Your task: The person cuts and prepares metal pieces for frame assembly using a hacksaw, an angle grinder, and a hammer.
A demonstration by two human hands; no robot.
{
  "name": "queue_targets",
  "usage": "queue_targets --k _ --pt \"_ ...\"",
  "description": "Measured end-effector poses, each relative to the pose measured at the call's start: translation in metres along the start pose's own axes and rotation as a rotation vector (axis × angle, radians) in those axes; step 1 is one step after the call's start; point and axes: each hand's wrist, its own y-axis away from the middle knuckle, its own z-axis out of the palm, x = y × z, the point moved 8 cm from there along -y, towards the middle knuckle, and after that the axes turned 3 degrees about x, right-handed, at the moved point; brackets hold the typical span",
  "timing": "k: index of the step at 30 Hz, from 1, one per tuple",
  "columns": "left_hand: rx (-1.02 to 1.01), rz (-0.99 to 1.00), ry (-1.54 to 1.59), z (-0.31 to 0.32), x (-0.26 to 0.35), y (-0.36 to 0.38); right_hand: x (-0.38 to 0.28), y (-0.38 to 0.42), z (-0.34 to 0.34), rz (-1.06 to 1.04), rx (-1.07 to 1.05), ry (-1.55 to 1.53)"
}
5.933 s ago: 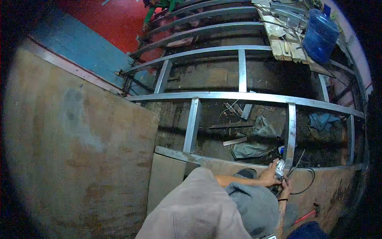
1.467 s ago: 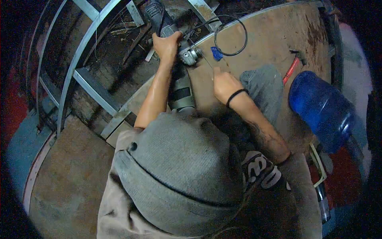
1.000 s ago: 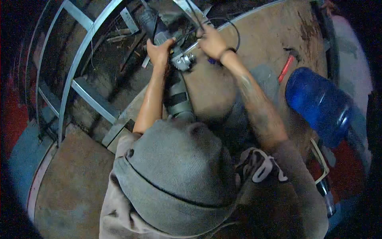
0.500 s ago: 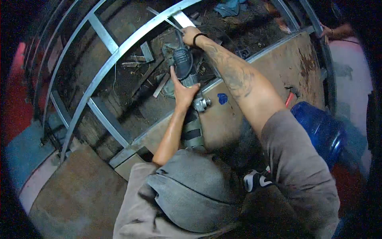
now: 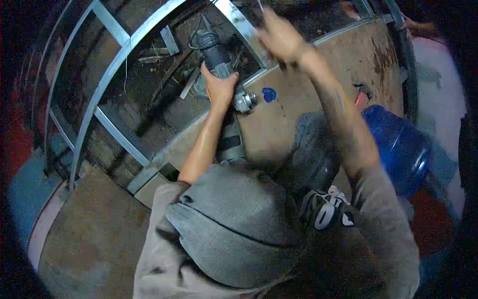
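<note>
My left hand (image 5: 220, 88) is wrapped round the body of an angle grinder (image 5: 217, 57), whose metal head (image 5: 244, 101) points down toward the wooden sheet (image 5: 279, 119). A dark cord is looped round the grinder's far end. My right hand (image 5: 285, 39), blurred by motion, is raised near a metal crossbar (image 5: 242, 25). Its fingers are closed on a thin, light rod (image 5: 260, 6), mostly hidden or out of frame. Below the crossbar, a dark blue patch (image 5: 269, 94) lies on the wooden sheet beside the grinder head.
Curved metal framing (image 5: 107, 77) spans the left and top, with wood scraps below it. A blue plastic jug (image 5: 396, 149) lies at the right, near a red object (image 5: 360, 98). Another person's hand (image 5: 410, 25) touches the frame at upper right. A grey cap (image 5: 239, 224) fills the lower middle.
My right hand has moved right, away from the grinder's cord end and the crossbar, with the thin rod. My left hand keeps hold of the grinder, which is now tilted further left at its far end.
</note>
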Motion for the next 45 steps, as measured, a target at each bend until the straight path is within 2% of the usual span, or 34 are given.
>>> queue_targets --k 1,2,3,5,6,8,10,18,26,28,38,41,45 --pt "0.037 -0.002 -0.013 0.001 -0.011 -0.002 0.001 0.055 0.003 0.122 -0.101 -0.092" --pt "0.045 0.003 0.014 -0.002 -0.009 0.003 0.014 0.099 0.016 -0.069 0.046 0.045" --pt "0.054 0.015 0.040 -0.006 -0.001 0.005 0.020 0.140 0.025 0.195 -0.168 -0.057" --pt "0.081 0.004 0.029 -0.004 -0.006 0.006 0.036 0.192 0.046 0.290 -0.255 -0.066" --pt "0.128 0.031 0.006 -0.008 0.000 0.007 0.035 0.204 0.050 0.298 -0.262 -0.072" --pt "0.098 -0.002 -0.009 -0.008 0.006 0.016 0.032 0.221 0.059 0.359 -0.324 -0.078" --pt "0.082 0.001 -0.031 -0.010 0.020 0.020 0.026 0.218 0.066 0.348 -0.345 -0.037" --pt "0.162 0.014 -0.070 -0.008 0.007 0.016 0.029 0.216 0.101 0.328 -0.451 0.030" --pt "0.165 -0.075 -0.117 -0.006 -0.005 0.013 0.034 0.220 0.100 0.328 -0.448 0.127" --pt "0.180 -0.005 -0.101 -0.007 -0.003 0.012 0.031 0.219 0.098 0.319 -0.458 0.135" --pt "0.186 -0.023 -0.101 -0.008 -0.001 0.016 0.028 0.236 0.085 0.364 -0.487 0.102" --pt "0.184 0.014 -0.105 -0.007 0.001 0.017 0.030 0.216 0.101 0.364 -0.507 0.069" --pt "0.211 0.093 -0.112 -0.011 0.025 0.025 0.044 0.173 0.130 0.266 -0.411 0.109"
